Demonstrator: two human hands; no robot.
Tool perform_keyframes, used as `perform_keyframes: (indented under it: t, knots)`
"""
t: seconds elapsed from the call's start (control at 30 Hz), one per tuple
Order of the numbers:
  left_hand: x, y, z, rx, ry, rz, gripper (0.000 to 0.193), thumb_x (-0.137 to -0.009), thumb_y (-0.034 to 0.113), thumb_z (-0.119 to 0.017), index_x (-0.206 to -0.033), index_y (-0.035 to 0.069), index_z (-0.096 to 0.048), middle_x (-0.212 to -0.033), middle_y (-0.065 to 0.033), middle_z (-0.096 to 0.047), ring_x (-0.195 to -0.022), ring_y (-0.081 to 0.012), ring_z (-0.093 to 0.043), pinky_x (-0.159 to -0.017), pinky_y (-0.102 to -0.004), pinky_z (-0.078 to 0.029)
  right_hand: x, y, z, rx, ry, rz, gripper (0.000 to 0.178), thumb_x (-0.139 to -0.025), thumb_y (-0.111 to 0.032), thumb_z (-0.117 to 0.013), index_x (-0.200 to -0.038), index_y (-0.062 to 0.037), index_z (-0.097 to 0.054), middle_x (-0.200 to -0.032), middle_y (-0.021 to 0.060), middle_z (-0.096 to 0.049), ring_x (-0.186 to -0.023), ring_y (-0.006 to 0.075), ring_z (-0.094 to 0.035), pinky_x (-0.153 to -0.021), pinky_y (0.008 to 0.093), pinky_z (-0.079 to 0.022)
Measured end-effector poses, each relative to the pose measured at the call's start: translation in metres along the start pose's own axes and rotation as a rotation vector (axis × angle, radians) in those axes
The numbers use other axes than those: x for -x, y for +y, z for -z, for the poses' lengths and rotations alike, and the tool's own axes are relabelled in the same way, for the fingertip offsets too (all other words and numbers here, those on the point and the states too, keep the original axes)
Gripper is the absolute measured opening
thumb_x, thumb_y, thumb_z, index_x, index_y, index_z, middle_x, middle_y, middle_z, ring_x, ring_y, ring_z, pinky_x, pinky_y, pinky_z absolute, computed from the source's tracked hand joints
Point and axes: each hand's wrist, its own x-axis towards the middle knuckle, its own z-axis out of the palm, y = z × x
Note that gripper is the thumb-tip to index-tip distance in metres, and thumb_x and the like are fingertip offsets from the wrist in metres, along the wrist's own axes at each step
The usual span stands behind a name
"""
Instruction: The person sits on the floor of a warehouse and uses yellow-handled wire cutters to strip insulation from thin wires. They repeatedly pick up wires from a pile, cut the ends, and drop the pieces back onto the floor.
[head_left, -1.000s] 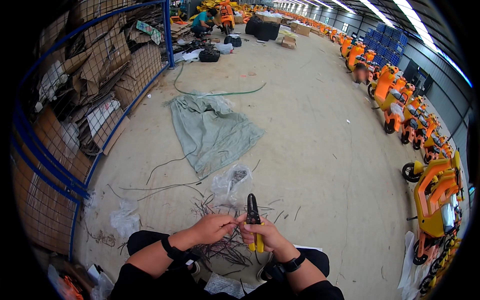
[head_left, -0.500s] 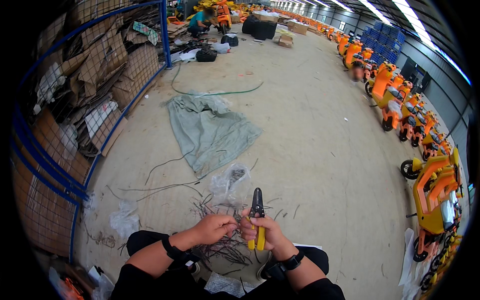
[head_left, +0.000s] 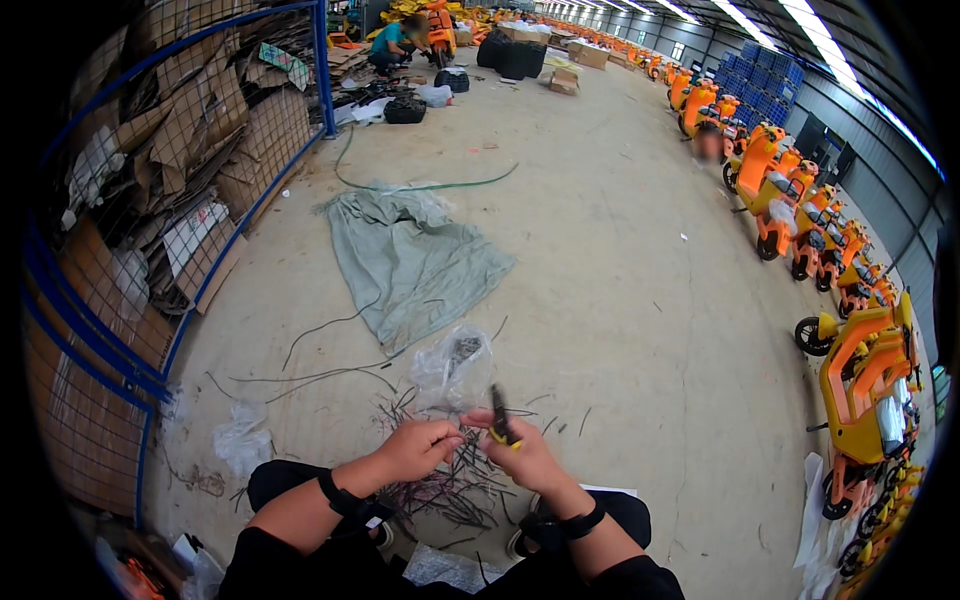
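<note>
My right hand [head_left: 527, 459] is wrapped round wire strippers [head_left: 499, 404] with black jaws and yellow handles. The jaws point up and away from me, and the palm hides most of the handles. Close beside it, my left hand [head_left: 420, 450] is closed in a pinch, its fingertips near those of the right hand. Whatever sits in that pinch is too small to make out. Below both hands, a loose heap of short dark wire pieces [head_left: 463, 500] lies on the floor between my feet. Just beyond them rests a clear plastic bag [head_left: 450, 365] with dark bits inside.
A grey-green woven sack [head_left: 410, 265] lies flat ahead, with a green strap [head_left: 440, 187] behind it. Blue mesh fencing [head_left: 245, 225] holds cardboard at left. Orange and yellow scooters [head_left: 862, 385] line the right. Far off, a person [head_left: 390, 45] crouches by a scooter.
My right hand has turned over the wire strippers, so their handles are now mostly covered and the jaws lean left. My left hand stays pinched, shifted slightly left in view.
</note>
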Motion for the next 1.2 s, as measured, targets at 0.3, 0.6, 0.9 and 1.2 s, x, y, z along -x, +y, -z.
perform_keyframes:
  t: [0.3,0.6,0.9,1.2]
  knots:
    - [0.0,-0.034,-0.019,-0.316,-0.096,-0.022,0.014,-0.087,0.019,-0.057,-0.091,0.009,-0.067,-0.077,-0.0152,-0.066,-0.075,-0.0379,-0.063,-0.065,-0.0447,-0.051,0.007,0.033,-0.02,0.742,0.02,-0.006,0.049,-0.079,-0.008,-0.06,-0.128,-0.0043,-0.051,-0.12,0.0216,-0.059,-0.108,0.0387,-0.058,-0.089,0.0417,-0.049]
    - [0.0,-0.032,-0.026,-0.232,-0.103,-0.143,0.013,-0.085,0.018,-0.061,-0.093,0.008,-0.065,-0.08,-0.015,-0.064,-0.073,-0.0354,-0.063,-0.063,-0.0432,-0.05,0.007,0.04,-0.005,0.451,-0.052,-0.026,0.045,-0.083,-0.011,-0.06,-0.127,-0.003,-0.051,-0.105,0.0192,-0.064,-0.089,0.0321,-0.064,-0.077,0.0388,-0.05]
    - [0.003,-0.018,-0.02,-0.069,-0.101,-0.201,0.012,-0.085,0.013,-0.061,-0.094,0.006,-0.062,-0.078,-0.0109,-0.062,-0.069,-0.0297,-0.062,-0.062,-0.0383,-0.049,0.007,0.01,0.001,-0.224,-0.145,-0.414,0.037,-0.093,-0.01,-0.055,-0.129,-0.0058,-0.052,-0.074,-0.0029,-0.051,-0.058,0.0048,-0.042,-0.052,0.0218,-0.034]
    - [-0.002,-0.022,-0.006,0.763,-0.308,0.395,0.021,-0.101,0.017,-0.047,-0.107,0.002,-0.06,-0.07,0.0006,-0.054,-0.059,-0.0082,-0.049,-0.057,-0.0244,-0.043,0.001,-0.011,0.008,-0.549,-0.051,-0.382,0.039,-0.09,-0.006,-0.055,-0.128,-0.002,-0.05,-0.071,-0.0007,-0.049,-0.059,0.0084,-0.043,-0.054,0.0243,-0.036]
